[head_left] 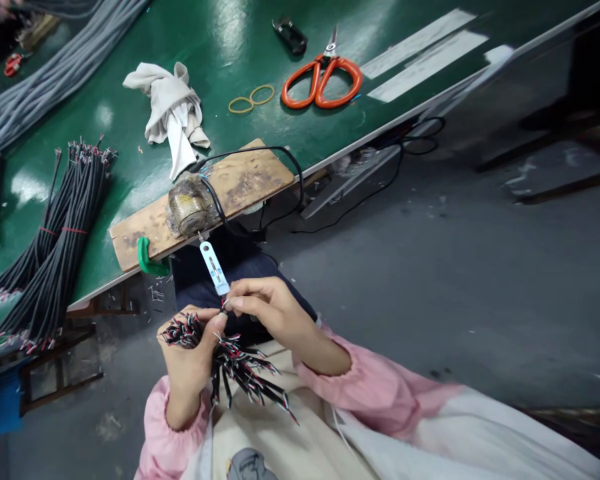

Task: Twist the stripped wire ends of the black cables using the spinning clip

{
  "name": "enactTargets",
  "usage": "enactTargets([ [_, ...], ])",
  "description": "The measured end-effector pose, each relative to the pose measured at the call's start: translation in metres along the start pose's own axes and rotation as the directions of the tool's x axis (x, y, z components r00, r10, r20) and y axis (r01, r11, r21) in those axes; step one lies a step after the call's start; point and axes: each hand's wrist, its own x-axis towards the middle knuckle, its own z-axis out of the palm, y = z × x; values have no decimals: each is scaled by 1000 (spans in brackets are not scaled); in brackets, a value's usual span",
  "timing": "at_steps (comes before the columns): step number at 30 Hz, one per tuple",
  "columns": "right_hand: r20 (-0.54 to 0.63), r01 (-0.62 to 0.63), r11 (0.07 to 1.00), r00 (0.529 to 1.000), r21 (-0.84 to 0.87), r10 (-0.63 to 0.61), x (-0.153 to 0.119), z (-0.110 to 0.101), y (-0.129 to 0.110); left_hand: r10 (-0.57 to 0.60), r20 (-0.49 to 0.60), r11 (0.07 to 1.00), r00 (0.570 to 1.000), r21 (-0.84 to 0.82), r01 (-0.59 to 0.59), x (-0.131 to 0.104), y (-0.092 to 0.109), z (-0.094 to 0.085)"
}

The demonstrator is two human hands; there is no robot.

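My left hand (pixel 193 353) is wrapped round a bundle of black cables (pixel 243 363) whose ends show short red, white and black wires. Its thumb presses one cable end upward. My right hand (pixel 265 307) pinches the thin wires at that end between thumb and fingertips. Just above the fingertips is a light blue flat tool (pixel 213 268), fixed to the tip of a small motor (pixel 190 203) wrapped in clear tape. That motor sits on a wooden board (pixel 253 177) at the table edge.
On the green table (pixel 220 73) lie orange-handled scissors (pixel 323 83), a black cutter (pixel 290 37), rubber bands (pixel 251 99), a white cloth (pixel 170 110) and tied cable bundles (pixel 63 247). A green clamp (pixel 150 258) grips the board. Grey cables (pixel 55 87) lie at upper left.
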Motion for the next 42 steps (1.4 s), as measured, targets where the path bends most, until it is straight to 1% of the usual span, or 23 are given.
enactTargets([
  [1, 11, -42, 998, 999, 40, 41, 1, 0, 1, -13, 9, 1000, 1000, -7, 13, 0, -2, -1],
  [2, -11, -37, 998, 999, 58, 37, 1, 0, 2, -26, 12, 1000, 1000, -13, 26, -1, -3, -2],
  [3, -53, 9, 998, 999, 57, -6, 0, 1, 3, -37, 9, 999, 999, -20, 37, -1, -4, -3],
  [5, -126, 149, 989, 981, 10, -146, -2, 4, 5, -44, -1, 999, 999, -32, 44, 0, -5, -3],
  [8, -151, 317, 945, 933, -84, -326, -4, 8, 6, -28, -7, 999, 1000, -32, 28, 2, -2, -1],
  [12, -219, 350, 927, 902, -136, -372, -2, 14, 12, -28, -2, 1000, 1000, 5, 28, 2, -1, 4],
  [14, -279, 366, 915, 873, -168, -400, 0, 19, 16, -12, -28, 999, 1000, 30, 13, 0, -2, 6],
  [16, -311, 408, 883, 829, -233, -465, 1, 23, 20, 7, -57, 998, 998, 58, -3, -1, -3, 7],
  [19, -279, 495, 803, 762, -332, -585, 2, 22, 21, -5, -54, 998, 999, 58, 8, -1, -2, 6],
  [20, -257, 512, 795, 761, -325, -595, 2, 21, 20, -24, -35, 999, 999, 47, 26, 0, -1, 5],
  [21, -232, 510, 814, 787, -278, -572, 2, 19, 19, -46, -4, 998, 999, 34, 46, 1, 0, 3],
  [22, -194, 480, 857, 837, -189, -511, 2, 17, 19, -62, 29, 998, 998, 17, 61, 3, 2, 2],
  [23, -136, 410, 910, 900, -63, -415, 2, 15, 18, -71, 60, 997, 996, -5, 71, 5, 3, 1],
  [24, -57, 300, 951, 953, 81, -296, 2, 13, 18, -74, 88, 997, 993, -30, 77, 7, 5, -1],
  [25, 37, 161, 963, 984, 214, -173, 3, 11, 18, -72, 110, 995, 991, -57, 78, 9, 6, -2],
  [26, 129, 21, 948, 990, 316, -65, 4, 10, 18, -65, 126, 994, 990, -81, 75, 10, 7, -3],
  [27, 194, -93, 920, 981, 381, 19, 7, 9, 18, -57, 136, 993, 989, -95, 70, 12, 8, -4],
  [28, 220, -169, 894, 972, 416, 82, 11, 9, 17, -50, 140, 993, 989, -99, 65, 13, 9, -5],
  [29, 204, -203, 882, 971, 425, 125, 16, 8, 16, -43, 136, 994, 990, -96, 57, 13, 9, -6],
  [32, 58, -174, 913, 985, 369, 164, 35, 7, 5, -12, 94, 994, 995, -105, 22, 13, 11, -7],
  [34, 77, -163, 923, 986, 350, 145, 47, 8, -5, -1, 80, 991, 997, -136, 12, 13, 13, -7],
  [37, 159, -198, 908, 976, 369, 148, 58, 12, -18, 11, 57, 987, 998, -161, -2, 14, 17, -5],
  [42, 237, -295, 796, 952, 528, 196, 57, 20, -18, 42, -17, 989, 999, -139, -44, 18, 18, 1],
])
